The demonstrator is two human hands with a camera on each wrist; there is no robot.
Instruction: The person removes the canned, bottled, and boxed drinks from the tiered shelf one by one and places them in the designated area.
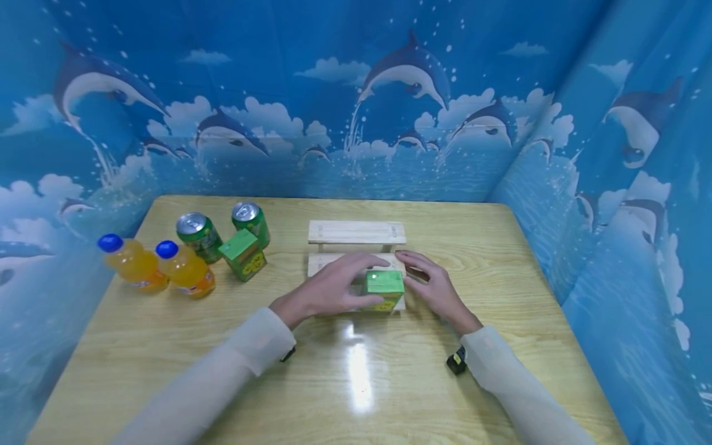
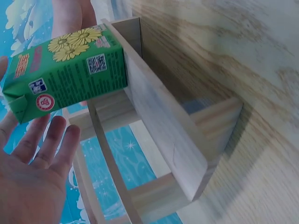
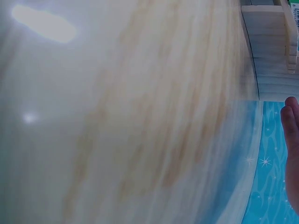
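Note:
A green drink carton (image 1: 385,283) with yellow flowers stands on the lower front tier of a small wooden stepped rack (image 1: 356,232). About the carton is my left hand (image 1: 334,285), thumb in front and fingers behind, with space between palm and carton. The left wrist view shows these fingers (image 2: 42,149) rather straight below the carton (image 2: 70,70); whether they press it is hard to see. Beside the rack's right end, my right hand (image 1: 434,287) has its fingers extended toward the wood. In the right wrist view only part of this hand (image 3: 292,144) appears near the rack (image 3: 275,51).
At the left of the wooden table (image 1: 311,383) stand two orange-drink bottles (image 1: 133,266) with blue caps. Behind them are a green can (image 1: 200,238), a second green can (image 1: 253,221) and another green carton (image 1: 243,254). A blue dolphin-print curtain (image 1: 311,93) borders the table.

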